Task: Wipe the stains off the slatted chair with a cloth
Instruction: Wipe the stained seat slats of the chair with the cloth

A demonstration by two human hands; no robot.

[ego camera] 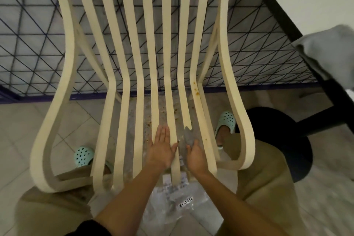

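Note:
A cream slatted chair (122, 74) fills the head view, its long slats running from the top of the frame down to my knees. Brown stains dot the slats right of the middle (195, 90). My left hand (162, 145) lies flat with straight fingers on a middle slat. Just to its right, my right hand (195, 157) holds a small grey cloth (188, 136) against the neighbouring slat, fingers curled round the cloth's lower part.
A clear plastic bag (172, 203) with a printed label lies on the tiled floor under the seat. A dark wire mesh panel (38, 48) stands behind the chair. A black stool (283, 140) and a table with a grey cloth (329, 50) are at right.

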